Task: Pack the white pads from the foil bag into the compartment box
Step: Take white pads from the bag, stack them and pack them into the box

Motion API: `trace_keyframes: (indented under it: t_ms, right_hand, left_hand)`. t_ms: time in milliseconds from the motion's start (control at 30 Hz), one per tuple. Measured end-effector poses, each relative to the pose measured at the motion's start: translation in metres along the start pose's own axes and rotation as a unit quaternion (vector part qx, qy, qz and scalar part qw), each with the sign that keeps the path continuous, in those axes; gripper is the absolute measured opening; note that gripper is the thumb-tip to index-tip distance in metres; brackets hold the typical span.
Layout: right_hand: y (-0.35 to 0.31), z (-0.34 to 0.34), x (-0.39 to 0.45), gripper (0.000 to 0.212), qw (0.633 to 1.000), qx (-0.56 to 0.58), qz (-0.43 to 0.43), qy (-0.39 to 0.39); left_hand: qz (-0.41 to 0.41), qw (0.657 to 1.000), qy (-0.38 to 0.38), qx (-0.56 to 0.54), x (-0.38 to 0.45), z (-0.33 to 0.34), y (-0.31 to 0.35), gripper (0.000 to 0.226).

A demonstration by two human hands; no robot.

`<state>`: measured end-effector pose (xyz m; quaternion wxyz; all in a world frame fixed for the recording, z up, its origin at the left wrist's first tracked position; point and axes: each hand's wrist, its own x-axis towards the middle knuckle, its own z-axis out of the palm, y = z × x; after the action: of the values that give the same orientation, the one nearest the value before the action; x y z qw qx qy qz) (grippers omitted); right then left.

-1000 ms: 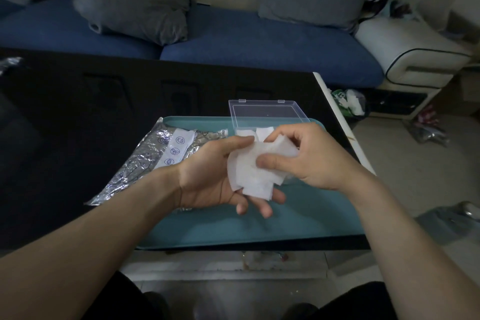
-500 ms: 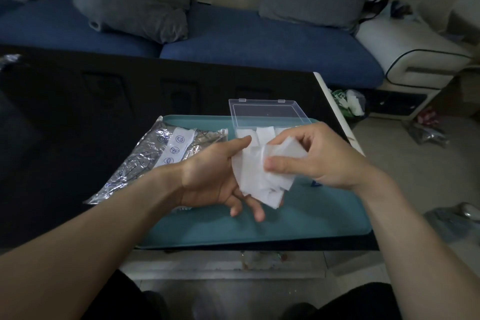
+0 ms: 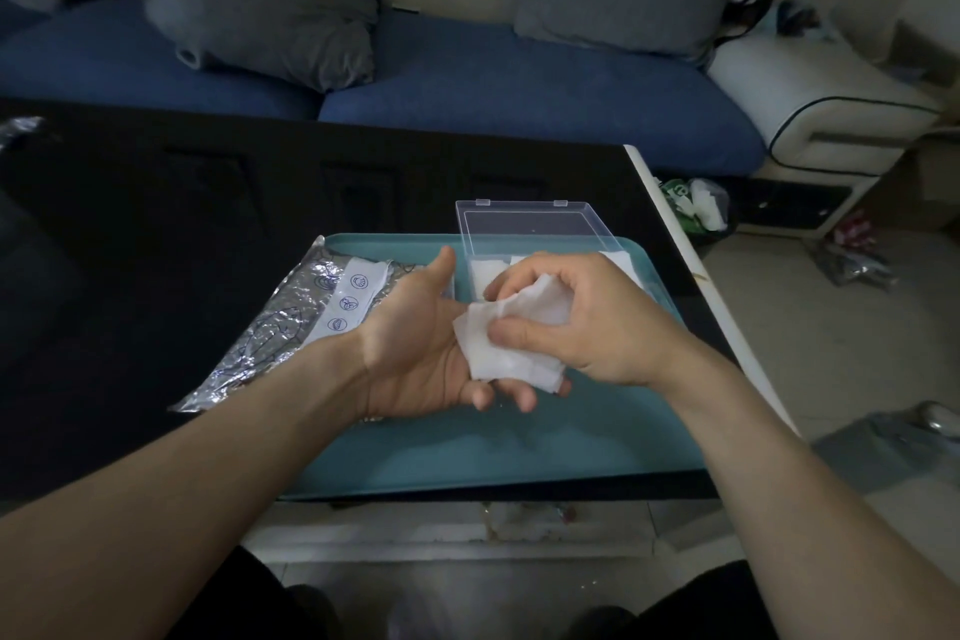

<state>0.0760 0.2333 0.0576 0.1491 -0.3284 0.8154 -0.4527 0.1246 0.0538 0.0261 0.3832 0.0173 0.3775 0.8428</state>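
Observation:
A small stack of white pads (image 3: 506,346) rests on the fingers of my left hand (image 3: 415,348), palm up, over the teal tray (image 3: 493,452). My right hand (image 3: 587,322) pinches the top pad between thumb and fingers and curls it upward. Behind my hands stands the clear compartment box (image 3: 530,229) with its lid open; white pads (image 3: 485,270) lie in its compartments, partly hidden by my right hand. The silver foil bag (image 3: 291,322) with a white label lies flat on the tray's left side.
The tray sits on a black table (image 3: 208,203) whose right edge runs near my right forearm. A blue sofa (image 3: 467,83) with grey cushions is beyond the table. Floor clutter lies to the right.
My left thumb has lifted off the stack and now points up. My right hand has closed further over the top pad and bent it.

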Motion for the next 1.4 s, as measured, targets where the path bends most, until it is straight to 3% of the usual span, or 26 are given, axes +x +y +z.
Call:
trace_keyframes:
  t_ms: [233, 367, 500, 567, 700, 833, 967, 1167, 1300, 1400]
  right_hand:
    - [-0.009, 0.001, -0.005, 0.017, 0.995, 0.083, -0.034, 0.033]
    - [-0.002, -0.005, -0.001, 0.030, 0.979, 0.171, -0.031, 0.103]
    - [0.008, -0.015, 0.005, 0.034, 0.926, 0.357, 0.024, 0.122]
    - [0.014, -0.025, 0.005, 0.027, 0.902, 0.405, 0.062, 0.137]
    - [0.019, -0.032, -0.003, 0.031, 0.959, 0.235, 0.139, 0.075]
    - [0.025, -0.020, 0.000, 0.031, 0.973, 0.133, 0.148, 0.121]
    - [0.023, -0.016, 0.002, 0.029, 0.976, 0.137, 0.120, 0.121]
    - [0.028, -0.030, -0.002, 0.058, 0.980, 0.103, 0.122, 0.116]
    - [0.029, -0.040, -0.005, 0.044, 0.976, 0.153, 0.106, 0.117]
    - [0.023, -0.029, -0.002, 0.038, 0.977, 0.167, 0.091, 0.095]
  left_hand:
    - [0.019, 0.998, 0.055, -0.004, 0.000, 0.004, 0.001, 0.096]
    - [0.037, 0.992, 0.082, 0.085, 0.001, 0.008, 0.003, 0.051]
    - [0.080, 0.966, 0.164, 0.185, 0.008, 0.011, -0.007, 0.020]
    - [0.115, 0.943, 0.212, 0.227, 0.012, 0.010, -0.011, 0.018]
    - [0.176, 0.910, 0.266, 0.265, 0.013, 0.011, -0.011, 0.022]
    - [0.171, 0.918, 0.268, 0.239, 0.014, 0.016, -0.008, 0.035]
    - [0.182, 0.911, 0.249, 0.274, 0.016, 0.013, -0.011, 0.028]
    - [0.196, 0.877, 0.292, 0.327, 0.016, 0.001, -0.011, 0.011]
    - [0.206, 0.859, 0.329, 0.332, 0.014, -0.004, -0.010, 0.012]
    - [0.216, 0.866, 0.319, 0.318, 0.016, -0.002, -0.012, 0.013]
